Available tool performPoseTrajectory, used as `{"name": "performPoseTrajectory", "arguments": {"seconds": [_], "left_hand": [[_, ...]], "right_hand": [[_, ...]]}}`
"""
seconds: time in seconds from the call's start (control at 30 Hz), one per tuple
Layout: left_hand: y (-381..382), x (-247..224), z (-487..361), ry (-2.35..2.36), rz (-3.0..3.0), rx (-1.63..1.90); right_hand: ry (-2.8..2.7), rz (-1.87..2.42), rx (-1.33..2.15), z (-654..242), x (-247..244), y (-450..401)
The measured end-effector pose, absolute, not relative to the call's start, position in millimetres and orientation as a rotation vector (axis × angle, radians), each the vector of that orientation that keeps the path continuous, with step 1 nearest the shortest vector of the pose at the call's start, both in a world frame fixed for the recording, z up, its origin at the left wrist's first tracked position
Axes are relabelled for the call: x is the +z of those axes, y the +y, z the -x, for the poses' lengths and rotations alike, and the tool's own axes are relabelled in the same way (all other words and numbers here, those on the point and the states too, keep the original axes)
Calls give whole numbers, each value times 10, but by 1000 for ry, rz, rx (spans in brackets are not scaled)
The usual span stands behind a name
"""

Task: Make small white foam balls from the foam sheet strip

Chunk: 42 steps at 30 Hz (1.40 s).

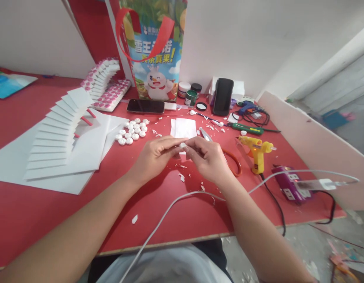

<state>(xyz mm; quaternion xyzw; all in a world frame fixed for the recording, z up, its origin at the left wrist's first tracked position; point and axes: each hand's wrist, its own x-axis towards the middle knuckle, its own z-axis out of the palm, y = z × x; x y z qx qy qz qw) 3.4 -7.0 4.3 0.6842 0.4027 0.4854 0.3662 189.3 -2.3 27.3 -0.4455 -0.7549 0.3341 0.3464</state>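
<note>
Two bare hands work over a red tabletop [158, 220], the left hand [156, 156] and the right hand [209, 157], and between them is one small white piece [183, 145]. About seventeen round white pieces [135, 136] sit in one loose cluster to the left. There is one yellow glue gun [257, 149], one green-handled tool [246, 129], one purple power strip [289, 184] and one pair of scissors [236, 167] with an orange handle, partly hidden by the right hand. Two smartphones show: a black smartphone [145, 105] lying flat and an upright smartphone [223, 96] leaning against a white box [238, 87]. Three small jars [191, 98] stand together beside one printed shopping bag [158, 70], with a single black-rimmed lid [201, 106] flat nearby. A fanned stack of white boards [52, 135] fills the left side; its sheets overlap too closely for a sure count

The small white piece looks plain and pale, and fingertips cover so much of it that its full shape cannot be told

It lies right at the fingertips, midway between the two hands, just on the near side of a square white paper [184, 127]. Both hands are drawn in narrow, thumbs and fingers pinching the small white piece from either side, while white scraps [182, 177] are scattered on the tabletop below them
</note>
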Motion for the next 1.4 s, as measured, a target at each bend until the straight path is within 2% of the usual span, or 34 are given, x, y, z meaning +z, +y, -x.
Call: {"name": "performPoseTrajectory", "arguments": {"seconds": [0.33, 0.6, 0.77, 0.93, 1.13, 1.23, 1.4], "left_hand": [[-116, 49, -103, 1079, -2117, 1381], [-113, 53, -95, 1141, -2077, 1377], [-98, 56, -68, 1094, -2054, 1388], [-97, 59, -67, 1097, -2060, 1395], [-118, 78, -84, 1153, -1923, 1359], [-139, 86, -109, 1204, -1805, 1348], [-169, 87, -160, 1266, -1683, 1389]], "right_hand": [[-1833, 1145, 976, -1839, 249, -46], [-1114, 1035, 1963, -1854, 357, 75], [-959, 868, 2252, -1898, 367, 93], [-989, 725, 2202, -1913, 333, 73], [-1088, 871, 1982, -1886, 346, 56], [-1266, 996, 1748, -1851, 327, 26], [-1560, 1223, 1155, -1746, 293, -97]]}}
